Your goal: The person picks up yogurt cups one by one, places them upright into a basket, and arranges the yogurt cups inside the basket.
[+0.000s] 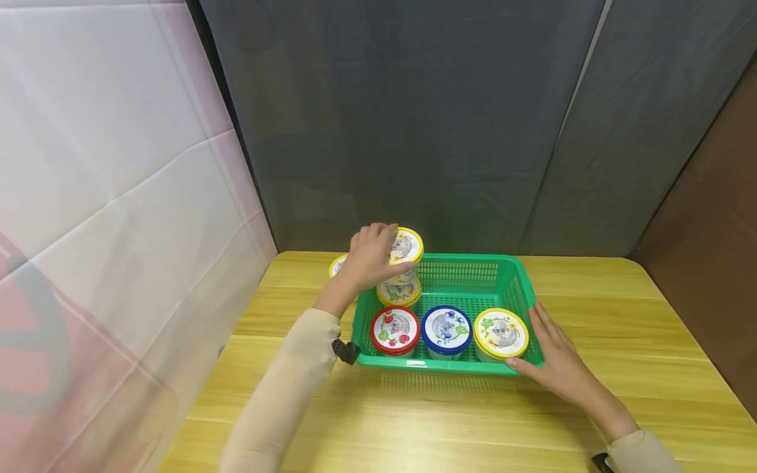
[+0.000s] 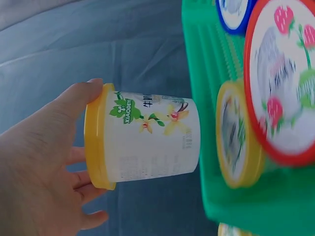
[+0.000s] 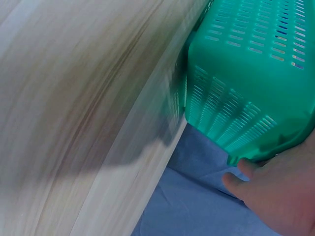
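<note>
My left hand (image 1: 369, 256) grips a yellow-lidded tub (image 1: 405, 246) by its lid, thumb and fingers on opposite sides. In the left wrist view, the white tub (image 2: 152, 137) has vanilla flowers printed on its wall and is apart from the green basket (image 2: 197, 108). Below it in the head view, another yellow-lidded tub (image 1: 399, 293) sits in the basket. Along the basket's front stand a red-lidded tub (image 1: 395, 330), a blue-lidded tub (image 1: 447, 330) and a yellow-lidded tub (image 1: 501, 334). My right hand (image 1: 558, 361) holds the basket's front right corner, fingers along the outside.
One more yellow-lidded tub (image 1: 337, 264) is partly hidden behind my left hand, at the basket's left. The basket stands on a wooden table (image 1: 461, 427). A dark grey cloth wall (image 1: 402, 131) rises behind, with a white panel (image 1: 118, 131) on the left.
</note>
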`<state>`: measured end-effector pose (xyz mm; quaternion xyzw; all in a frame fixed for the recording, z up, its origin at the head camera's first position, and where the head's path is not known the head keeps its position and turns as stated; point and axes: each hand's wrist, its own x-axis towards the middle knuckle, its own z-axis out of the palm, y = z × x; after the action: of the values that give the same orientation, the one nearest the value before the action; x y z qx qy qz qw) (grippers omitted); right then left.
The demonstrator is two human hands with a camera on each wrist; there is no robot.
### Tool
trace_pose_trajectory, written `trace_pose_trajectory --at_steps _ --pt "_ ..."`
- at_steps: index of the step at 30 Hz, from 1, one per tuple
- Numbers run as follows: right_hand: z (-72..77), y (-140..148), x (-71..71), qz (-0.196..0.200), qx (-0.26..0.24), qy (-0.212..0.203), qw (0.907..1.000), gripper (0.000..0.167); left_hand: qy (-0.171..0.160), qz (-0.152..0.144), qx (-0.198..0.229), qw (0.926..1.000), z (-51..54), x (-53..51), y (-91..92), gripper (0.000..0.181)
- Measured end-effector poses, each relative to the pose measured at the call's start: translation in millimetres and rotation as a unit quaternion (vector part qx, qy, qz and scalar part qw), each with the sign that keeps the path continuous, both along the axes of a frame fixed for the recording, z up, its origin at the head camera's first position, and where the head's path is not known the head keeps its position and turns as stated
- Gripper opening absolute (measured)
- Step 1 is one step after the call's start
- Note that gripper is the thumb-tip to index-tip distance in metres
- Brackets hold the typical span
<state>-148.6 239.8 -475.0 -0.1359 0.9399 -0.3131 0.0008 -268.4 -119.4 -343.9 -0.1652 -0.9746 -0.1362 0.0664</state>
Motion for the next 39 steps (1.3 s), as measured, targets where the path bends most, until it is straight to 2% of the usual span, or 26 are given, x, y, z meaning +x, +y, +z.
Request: trace_pose_trajectory --at_steps 6,15,20,31,39 --pt "-0.9 -1 0.9 -0.001 -0.004 -0.003 1.0000 0.113 0.008 -0.032 -0.002 0.9995 -7.9 -3.9 32.0 0.088" --pt "-0.9 -2 3.2 -0.001 -0.004 0.000 1.0000 0.112 -0.003 -0.063 -0.010 0.9980 -17.3 -6.8 60.6 0.085" --pt "-0.9 -2 3.9 0.000 -0.006 0.002 1.0000 0.112 -0.009 -0.067 -0.030 0.9972 -24.7 -9.2 73.6 0.083" --pt "-2.4 -4 3.4 -0.001 -0.011 -0.001 0.9999 0.112 -0.051 -0.071 -0.084 0.9926 -44.4 -13.3 87.1 0.083" --pt "-2.5 -6 4.4 -0.002 -0.010 -0.002 0.9999 0.113 -0.094 -0.072 -0.111 0.9868 -58.4 -12.5 88.9 0.073"
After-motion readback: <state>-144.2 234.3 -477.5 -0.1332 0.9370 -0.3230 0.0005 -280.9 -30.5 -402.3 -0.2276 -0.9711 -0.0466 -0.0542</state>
